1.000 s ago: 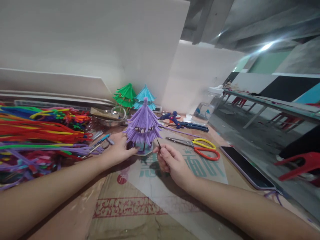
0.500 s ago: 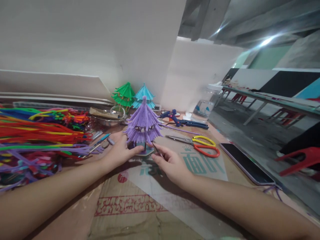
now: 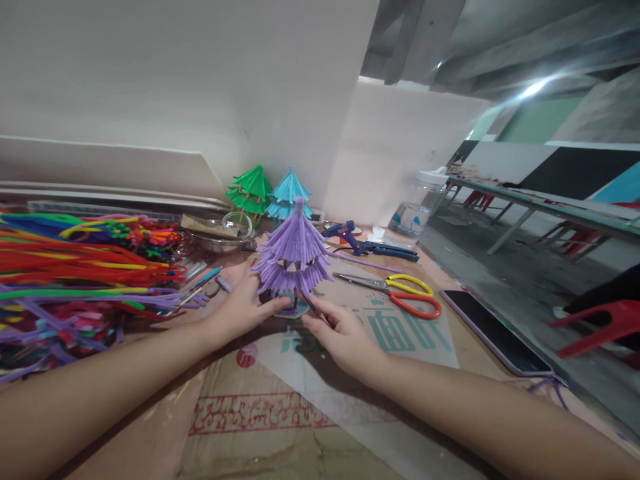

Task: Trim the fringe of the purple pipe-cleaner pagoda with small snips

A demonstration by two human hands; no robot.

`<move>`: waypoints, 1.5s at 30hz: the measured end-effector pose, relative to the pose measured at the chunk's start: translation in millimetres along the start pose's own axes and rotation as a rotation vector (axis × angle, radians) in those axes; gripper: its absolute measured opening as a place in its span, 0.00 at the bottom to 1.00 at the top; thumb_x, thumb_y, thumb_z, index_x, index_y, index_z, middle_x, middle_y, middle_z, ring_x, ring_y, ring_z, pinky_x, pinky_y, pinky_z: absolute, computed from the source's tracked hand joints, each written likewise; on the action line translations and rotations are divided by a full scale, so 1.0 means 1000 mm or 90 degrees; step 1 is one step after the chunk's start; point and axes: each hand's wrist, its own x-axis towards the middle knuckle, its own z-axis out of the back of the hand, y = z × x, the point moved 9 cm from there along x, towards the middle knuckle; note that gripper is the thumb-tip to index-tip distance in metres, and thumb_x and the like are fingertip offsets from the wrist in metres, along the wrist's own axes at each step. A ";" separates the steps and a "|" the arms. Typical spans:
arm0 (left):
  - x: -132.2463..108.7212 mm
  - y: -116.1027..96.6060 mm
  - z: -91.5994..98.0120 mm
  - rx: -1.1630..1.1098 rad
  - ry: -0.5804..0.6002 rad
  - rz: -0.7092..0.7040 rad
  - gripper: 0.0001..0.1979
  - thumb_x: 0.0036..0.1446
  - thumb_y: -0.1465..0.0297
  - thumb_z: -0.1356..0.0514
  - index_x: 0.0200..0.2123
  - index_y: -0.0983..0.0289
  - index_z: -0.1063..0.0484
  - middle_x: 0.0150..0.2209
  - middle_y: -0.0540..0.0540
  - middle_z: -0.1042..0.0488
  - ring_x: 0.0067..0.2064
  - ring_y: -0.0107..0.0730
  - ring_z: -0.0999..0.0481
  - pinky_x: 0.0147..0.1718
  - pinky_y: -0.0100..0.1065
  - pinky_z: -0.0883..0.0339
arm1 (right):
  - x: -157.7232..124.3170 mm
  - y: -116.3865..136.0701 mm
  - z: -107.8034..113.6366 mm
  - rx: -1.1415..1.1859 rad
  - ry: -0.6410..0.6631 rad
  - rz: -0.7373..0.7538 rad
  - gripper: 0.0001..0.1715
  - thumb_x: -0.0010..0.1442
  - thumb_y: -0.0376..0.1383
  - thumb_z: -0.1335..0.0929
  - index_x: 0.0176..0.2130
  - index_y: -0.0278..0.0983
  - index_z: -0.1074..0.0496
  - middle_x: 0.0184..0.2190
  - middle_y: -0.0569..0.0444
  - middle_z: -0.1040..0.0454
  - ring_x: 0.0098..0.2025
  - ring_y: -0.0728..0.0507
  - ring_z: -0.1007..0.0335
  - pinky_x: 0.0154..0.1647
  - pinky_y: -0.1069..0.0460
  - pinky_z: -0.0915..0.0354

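Note:
A purple two-tiered pavilion of fuzzy stems (image 3: 295, 250) stands on a small pale base, its top leaning slightly right. My left hand (image 3: 245, 308) is at the left of the base, thumb stretched along its front, other fingers partly hidden behind the purple roof; it seems to steady the model. In my right hand (image 3: 335, 328) a thin dark tool, like tweezers (image 3: 316, 309), is pinched, its tip pointing up at the lower roof's front edge. Behind stand a green pavilion (image 3: 250, 190) and a light blue one (image 3: 289, 193).
Colourful fuzzy stems (image 3: 85, 260) are heaped at left, near a metal bowl (image 3: 217, 241). At right lie scissors (image 3: 413, 295), a phone (image 3: 495, 331), a blue glue gun (image 3: 350, 233) and dark-handled pliers (image 3: 390, 251). A plastic jar (image 3: 415, 207) stands behind.
The purple pavilion has shifted slightly right and tilted, with its roof lower towards me. The tool in my right hand has moved slightly right and down along with the hand.

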 end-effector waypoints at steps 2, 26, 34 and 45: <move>0.001 0.000 -0.006 -0.009 0.035 -0.016 0.23 0.56 0.51 0.41 0.44 0.64 0.29 0.43 0.60 0.23 0.53 0.52 0.27 0.56 0.49 0.34 | -0.002 0.006 -0.003 -0.018 0.028 0.014 0.14 0.60 0.43 0.32 0.40 0.37 0.22 0.25 0.56 0.32 0.27 0.46 0.40 0.30 0.51 0.42; 0.003 0.013 -0.003 -0.142 0.040 0.013 0.19 0.55 0.54 0.39 0.39 0.64 0.26 0.40 0.58 0.20 0.43 0.44 0.22 0.44 0.41 0.26 | -0.001 -0.010 -0.003 0.244 0.017 -0.128 0.33 0.50 0.63 0.30 0.34 0.36 0.33 0.19 0.65 0.45 0.18 0.53 0.57 0.17 0.56 0.59; 0.003 0.020 -0.008 -0.190 0.021 0.046 0.22 0.53 0.54 0.39 0.45 0.65 0.30 0.46 0.61 0.21 0.48 0.46 0.22 0.51 0.44 0.28 | 0.000 -0.009 0.001 0.268 0.000 -0.124 0.31 0.51 0.61 0.29 0.33 0.36 0.33 0.18 0.65 0.47 0.17 0.54 0.59 0.16 0.56 0.61; 0.001 0.024 -0.008 -0.163 -0.003 0.022 0.24 0.56 0.52 0.41 0.45 0.66 0.27 0.47 0.61 0.20 0.48 0.45 0.22 0.51 0.43 0.27 | 0.006 -0.015 0.007 0.301 -0.041 -0.135 0.32 0.49 0.60 0.28 0.32 0.35 0.32 0.17 0.66 0.47 0.18 0.55 0.61 0.16 0.57 0.61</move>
